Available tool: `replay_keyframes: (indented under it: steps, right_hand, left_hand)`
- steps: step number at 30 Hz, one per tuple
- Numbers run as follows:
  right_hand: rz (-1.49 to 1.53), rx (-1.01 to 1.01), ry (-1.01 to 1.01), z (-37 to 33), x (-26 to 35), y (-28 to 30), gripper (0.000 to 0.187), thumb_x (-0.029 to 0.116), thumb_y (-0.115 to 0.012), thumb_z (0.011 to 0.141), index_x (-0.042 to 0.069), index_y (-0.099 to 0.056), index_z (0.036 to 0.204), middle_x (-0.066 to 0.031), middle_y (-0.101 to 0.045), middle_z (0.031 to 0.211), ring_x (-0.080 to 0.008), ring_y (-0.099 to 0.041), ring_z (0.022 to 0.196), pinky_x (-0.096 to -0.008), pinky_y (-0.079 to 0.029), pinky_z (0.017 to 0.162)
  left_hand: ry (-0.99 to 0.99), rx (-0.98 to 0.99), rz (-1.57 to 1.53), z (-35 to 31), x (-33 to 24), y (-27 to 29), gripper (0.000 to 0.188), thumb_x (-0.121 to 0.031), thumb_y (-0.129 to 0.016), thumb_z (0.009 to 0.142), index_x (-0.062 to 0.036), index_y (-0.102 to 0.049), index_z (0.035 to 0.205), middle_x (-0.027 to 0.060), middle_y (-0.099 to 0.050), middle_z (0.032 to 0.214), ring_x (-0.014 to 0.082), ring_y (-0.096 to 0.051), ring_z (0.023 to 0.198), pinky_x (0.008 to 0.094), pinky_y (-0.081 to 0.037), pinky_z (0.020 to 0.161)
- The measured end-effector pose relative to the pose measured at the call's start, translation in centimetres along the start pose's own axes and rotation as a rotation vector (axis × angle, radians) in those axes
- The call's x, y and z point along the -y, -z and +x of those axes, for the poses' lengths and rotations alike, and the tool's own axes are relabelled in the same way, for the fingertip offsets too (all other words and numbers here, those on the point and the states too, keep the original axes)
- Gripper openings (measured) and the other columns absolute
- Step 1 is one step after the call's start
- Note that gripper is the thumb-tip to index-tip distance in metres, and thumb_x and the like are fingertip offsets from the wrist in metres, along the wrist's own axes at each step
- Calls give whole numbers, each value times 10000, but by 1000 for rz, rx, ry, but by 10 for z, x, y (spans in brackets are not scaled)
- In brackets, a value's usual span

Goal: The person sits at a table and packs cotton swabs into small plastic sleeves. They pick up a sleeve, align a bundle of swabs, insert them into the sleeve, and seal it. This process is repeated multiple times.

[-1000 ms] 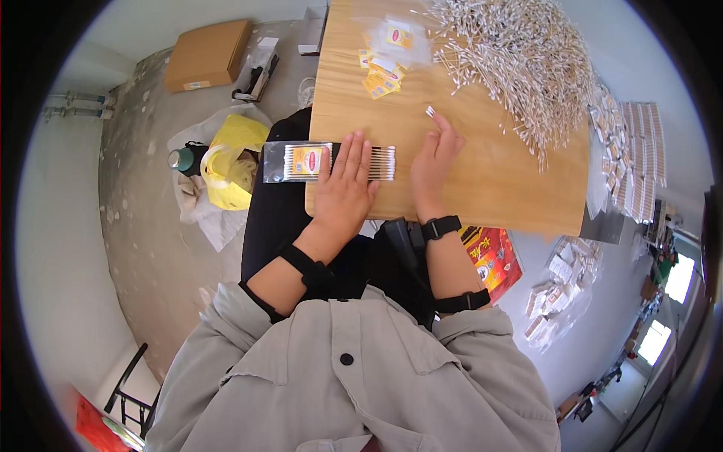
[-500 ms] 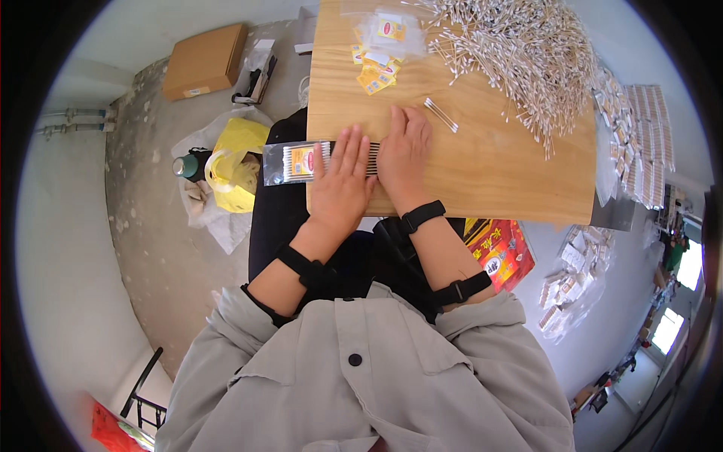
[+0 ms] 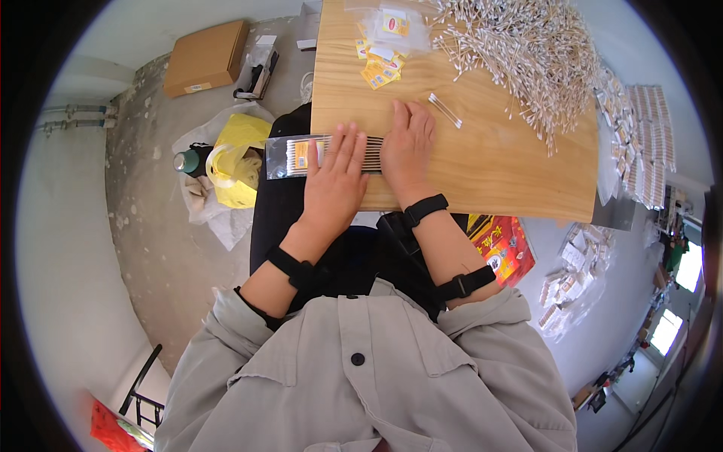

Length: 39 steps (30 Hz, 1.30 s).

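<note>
My left hand (image 3: 335,181) lies flat, fingers stretched, across a clear plastic bag (image 3: 276,158) of cotton swabs (image 3: 373,155). A yellow-and-white card (image 3: 302,155) shows on the swabs beside my left fingers. The bag's left end sticks out past the table's left edge, above my dark trouser leg. At the right end of the swab row rests my right hand (image 3: 407,154), its fingers curled in and close together; whatever they hold is hidden. A few loose swabs (image 3: 445,111) lie on the wooden table (image 3: 482,177) just right of my right hand.
A large heap of loose swabs (image 3: 527,60) covers the table's far right. Yellow cards (image 3: 382,74) and clear bags (image 3: 376,26) lie at the far left. Packed swabs (image 3: 649,143) stand beyond the right edge. A yellow bag (image 3: 230,184) and a cardboard box (image 3: 205,59) are on the floor.
The view has shifted slightly. My left hand stays flat on the swab bag, its fingers a little more lifted and spread; my right hand keeps its place at the swabs' right end.
</note>
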State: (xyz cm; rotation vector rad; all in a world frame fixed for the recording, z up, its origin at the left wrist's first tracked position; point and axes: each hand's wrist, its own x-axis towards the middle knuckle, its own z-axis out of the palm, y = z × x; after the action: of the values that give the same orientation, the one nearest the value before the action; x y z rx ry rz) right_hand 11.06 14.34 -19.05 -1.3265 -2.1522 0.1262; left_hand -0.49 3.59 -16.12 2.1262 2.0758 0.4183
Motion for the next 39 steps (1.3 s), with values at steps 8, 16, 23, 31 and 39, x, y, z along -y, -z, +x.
replay_keyframes:
  steps: [8,16,23,31,39]
  right_hand:
    - [-7,2,-1,-2,-2,-4,456,-46,-527,760,27,-563,1209,-167,-515,1178,-361,-458,1177,-467,-360,1035]
    - [-36,-10,13,0,2,-2,329,25,-533,843,17,-552,1172,-168,-517,1157,-367,-468,1173,-465,-375,1023]
    - [-35,2,15,-1,0,-4,343,20,-528,849,12,-539,1191,-167,-512,1165,-369,-459,1181,-470,-365,1032]
    - [-72,14,43,0,4,-3,354,1,-537,841,-4,-541,1195,-166,-510,1146,-376,-461,1172,-483,-369,1029]
    - [-63,4,49,-2,14,-10,341,-8,-534,850,-9,-542,1191,-165,-504,1142,-377,-465,1144,-474,-380,1013]
  left_hand:
    - [105,-116,-72,4,12,3,669,-168,-692,820,-44,-427,1422,145,-353,1515,325,-276,1439,567,-164,1157]
    - [47,-52,-53,-8,7,18,759,-232,-700,823,-13,-359,1464,147,-303,1555,310,-222,1472,583,-161,1151]
    - [13,-2,-118,-5,-4,6,732,-267,-699,827,-28,-391,1446,143,-326,1544,311,-224,1470,597,-155,1149]
    - [799,-426,-808,-13,95,-7,468,-257,-755,860,36,-569,1174,143,-626,1114,211,-600,981,341,-473,878]
    - [961,-295,-1642,-9,83,-13,263,-266,-677,942,-8,-649,987,31,-681,888,81,-631,781,236,-500,729]
